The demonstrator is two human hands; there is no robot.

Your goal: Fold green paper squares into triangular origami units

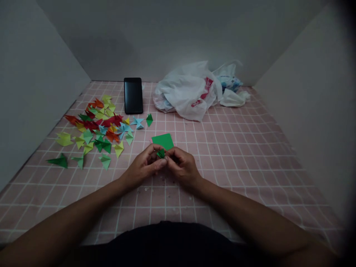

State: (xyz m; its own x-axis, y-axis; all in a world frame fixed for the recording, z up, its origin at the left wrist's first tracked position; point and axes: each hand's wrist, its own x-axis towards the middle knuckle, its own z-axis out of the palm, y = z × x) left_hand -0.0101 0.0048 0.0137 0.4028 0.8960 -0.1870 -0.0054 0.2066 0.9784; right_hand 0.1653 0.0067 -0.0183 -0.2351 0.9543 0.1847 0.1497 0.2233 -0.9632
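Bare forearms (69,226) meet, left hand (143,167) and right hand (182,167) pinching folded green paper (160,153).

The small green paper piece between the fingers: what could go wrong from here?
The small green folded paper piece is pinched between the left hand and the right hand, so it might slip or tear. The green square sheet lies just beyond the knuckles and could get bent. The loose folded paper pieces could scatter if an arm sweeps left.

Left hand (143,167) and right hand (183,167) brought together at centre, fingers curled, fingertips (168,158) meeting in a pinch. Left forearm (69,218) and right forearm (250,218) angled inward, wrists slightly bent.
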